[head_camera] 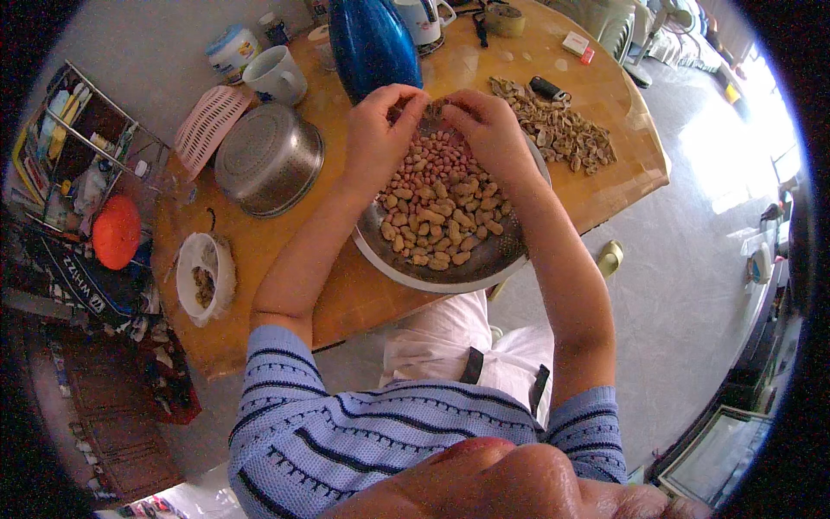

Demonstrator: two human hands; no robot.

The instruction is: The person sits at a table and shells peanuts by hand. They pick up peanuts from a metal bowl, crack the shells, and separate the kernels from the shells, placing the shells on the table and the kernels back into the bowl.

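Note:
A round metal bowl [447, 283] with a pale rim stands at the table's near edge. Unshelled peanuts [447, 224] fill its near part, and shelled reddish peanuts [431, 159] lie in its far part. Over the far rim, my left hand [388, 133] and my right hand [487, 128] are close together with curled fingers. Small brown bits of peanut shell [436, 109] show between the fingertips; their exact shape is partly hidden by the fingers.
A heap of empty peanut shells [567, 136] lies right of the bowl, a black lighter-sized object [548, 88] on it. A blue thermos [376, 45] stands behind my hands. Leftward are an upturned metal pot [266, 159], a pink basket [211, 126], a white mug [275, 74] and a lined white tub [185, 289].

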